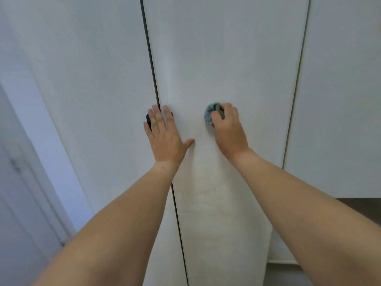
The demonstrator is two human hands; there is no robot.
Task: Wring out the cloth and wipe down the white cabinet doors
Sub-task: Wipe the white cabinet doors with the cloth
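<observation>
Tall white cabinet doors fill the view. The middle door (226,65) carries faint yellowish marks low down. My right hand (229,129) grips a bunched grey-blue cloth (210,115) and holds it against the middle door. My left hand (165,133) lies flat with straight fingers across the dark seam between the left door (86,79) and the middle door. Under its fingers sit small black handles (148,120), mostly hidden.
A third white door (342,100) stands to the right, ending above a dark countertop (365,205). A pale wall or door frame (31,162) runs down the left side.
</observation>
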